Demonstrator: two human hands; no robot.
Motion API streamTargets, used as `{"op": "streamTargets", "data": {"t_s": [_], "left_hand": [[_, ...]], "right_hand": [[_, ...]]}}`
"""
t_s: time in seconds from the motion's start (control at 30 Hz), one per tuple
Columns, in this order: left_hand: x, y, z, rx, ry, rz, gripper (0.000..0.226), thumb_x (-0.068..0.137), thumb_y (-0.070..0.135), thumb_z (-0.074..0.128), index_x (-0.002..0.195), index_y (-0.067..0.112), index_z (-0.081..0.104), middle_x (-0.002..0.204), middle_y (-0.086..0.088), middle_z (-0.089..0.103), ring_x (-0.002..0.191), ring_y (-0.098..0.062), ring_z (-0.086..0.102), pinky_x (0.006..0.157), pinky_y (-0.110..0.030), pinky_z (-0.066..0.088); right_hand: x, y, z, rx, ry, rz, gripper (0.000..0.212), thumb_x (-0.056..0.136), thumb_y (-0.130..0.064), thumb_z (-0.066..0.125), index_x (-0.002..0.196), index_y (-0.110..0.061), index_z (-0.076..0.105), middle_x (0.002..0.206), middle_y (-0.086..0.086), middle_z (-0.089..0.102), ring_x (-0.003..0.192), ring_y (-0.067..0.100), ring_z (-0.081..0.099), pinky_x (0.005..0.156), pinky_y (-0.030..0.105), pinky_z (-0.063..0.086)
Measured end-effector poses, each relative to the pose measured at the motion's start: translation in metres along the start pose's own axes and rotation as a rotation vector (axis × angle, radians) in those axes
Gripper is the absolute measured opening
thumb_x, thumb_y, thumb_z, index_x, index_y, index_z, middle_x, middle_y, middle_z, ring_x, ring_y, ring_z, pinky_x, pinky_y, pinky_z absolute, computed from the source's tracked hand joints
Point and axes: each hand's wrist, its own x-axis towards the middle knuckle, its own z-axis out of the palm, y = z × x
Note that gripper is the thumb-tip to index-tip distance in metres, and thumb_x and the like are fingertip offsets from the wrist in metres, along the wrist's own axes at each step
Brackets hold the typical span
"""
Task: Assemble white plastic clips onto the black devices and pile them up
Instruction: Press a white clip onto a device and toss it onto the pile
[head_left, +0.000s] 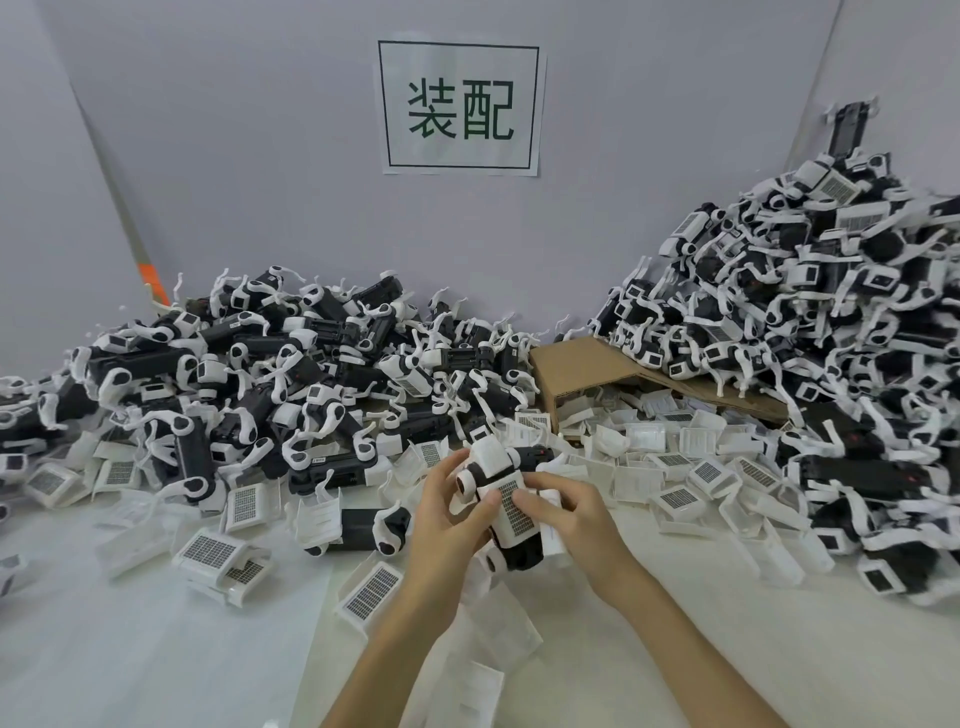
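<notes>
While both hands are working: the left hand (457, 512) is curling round the rounded far end of the black device (522, 553), thumb lying on top. The right hand (566, 512) is pinching the white clip (511, 501) against the body, thumb pressing on its gridded face.
Device: it is being held just above the table (130, 649), near the middle, tilting with its dark end toward the person.
Clip fit: the clip is sitting over the body and looking close to seated; whether its edges are catching I cannot tell.
Doing it well: holding the left grip steady while the right thumb is pressing squarely is probably helping both sides snap down evenly rather than skewing.
Loose clips: spare clips (210, 551) are lying scattered around the hands, left and right.
Heaps: a low heap (260, 374) is spreading far left; a taller pile (831, 312) is rising far right, likely the place for finished units.
Cardboard: a bent sheet (582, 364) is lying between the heaps.
</notes>
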Motion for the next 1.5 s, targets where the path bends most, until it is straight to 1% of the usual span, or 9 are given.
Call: {"op": "streamTargets", "data": {"t_s": [0.37,0.5,0.63,0.73,0.9,1.07,1.27,1.4,1.5], "left_hand": [[-0.001,0.002,0.002,0.201,-0.042,0.101,0.049,0.090,0.013,0.075,0.130,0.035,0.055,0.128,0.005,0.061,0.088,-0.010,0.075,0.067,-0.021,0.057],[0.002,0.001,-0.001,0.229,0.134,0.128,0.048,0.082,0.015,0.083,0.114,0.041,0.058,0.120,0.008,0.062,0.104,-0.021,0.071,0.078,-0.034,0.062],[0.005,0.002,-0.007,0.232,0.258,0.117,0.045,0.080,0.023,0.085,0.109,0.046,0.058,0.115,0.019,0.054,0.125,-0.009,0.052,0.088,-0.049,0.060],[0.003,0.001,-0.001,0.138,0.282,0.142,0.039,0.081,0.017,0.083,0.104,0.039,0.061,0.109,0.004,0.060,0.112,-0.015,0.066,0.064,-0.037,0.063],[-0.003,0.007,0.005,0.108,0.260,0.181,0.023,0.092,0.020,0.072,0.110,0.029,0.062,0.117,-0.007,0.064,0.090,-0.027,0.075,0.058,-0.034,0.061],[-0.005,0.011,0.001,0.189,0.406,0.304,0.012,0.101,0.014,0.057,0.103,0.025,0.062,0.104,0.006,0.068,0.062,-0.023,0.072,0.051,-0.030,0.055],[0.005,0.014,-0.013,-0.052,0.553,0.125,0.021,0.102,0.008,0.050,0.091,0.020,0.062,0.091,-0.006,0.065,0.043,-0.011,0.058,0.040,-0.022,0.047],[0.009,0.020,-0.016,-0.234,0.490,-0.013,0.019,0.103,0.014,0.049,0.089,0.014,0.063,0.085,-0.007,0.063,0.039,-0.011,0.056,0.037,-0.017,0.045],[0.008,0.022,-0.012,-0.271,0.412,-0.062,0.021,0.102,0.018,0.046,0.091,0.012,0.063,0.087,-0.008,0.062,0.046,-0.018,0.058,0.040,-0.020,0.048]], "right_hand": [[0.002,0.003,-0.003,0.089,0.044,0.086,0.016,0.089,-0.032,0.072,0.099,-0.022,0.080,0.100,0.006,0.077,0.096,0.020,0.073,0.076,0.025,0.057],[0.007,0.015,0.002,-0.438,0.231,-0.071,0.032,0.090,-0.042,0.069,0.120,-0.032,0.062,0.119,-0.017,0.056,0.111,0.000,0.054,0.092,0.020,0.044],[0.007,0.014,-0.006,-0.352,0.176,-0.141,0.051,0.078,-0.049,0.078,0.124,-0.037,0.058,0.119,-0.021,0.058,0.115,0.000,0.054,0.095,0.022,0.044],[0.004,0.016,0.002,-0.258,-0.033,-0.144,0.055,0.072,-0.045,0.079,0.123,-0.038,0.059,0.109,-0.015,0.070,0.104,0.009,0.066,0.089,0.031,0.054],[0.001,0.012,0.008,-0.268,0.042,-0.251,0.043,0.080,-0.028,0.076,0.121,-0.028,0.065,0.106,-0.012,0.073,0.098,0.008,0.069,0.079,0.019,0.053],[0.006,-0.013,-0.011,0.312,-0.012,0.232,0.032,0.087,-0.030,0.060,0.109,-0.009,0.070,0.094,0.014,0.073,0.071,0.027,0.068,0.068,0.029,0.054],[0.031,-0.049,-0.037,0.341,-0.070,0.571,0.036,0.096,-0.029,0.044,0.114,-0.005,0.062,0.097,0.021,0.072,0.078,0.031,0.067,0.070,0.035,0.058],[0.091,-0.152,-0.096,0.823,0.194,0.145,0.054,0.100,-0.034,0.047,0.144,-0.004,0.040,0.120,0.033,0.064,0.107,0.040,0.067,0.098,0.056,0.052],[0.129,-0.243,-0.149,0.823,0.379,-0.181,0.080,0.102,-0.060,0.035,0.159,-0.009,0.011,0.160,0.024,0.027,0.144,0.043,0.034,0.118,0.056,0.025]]}}
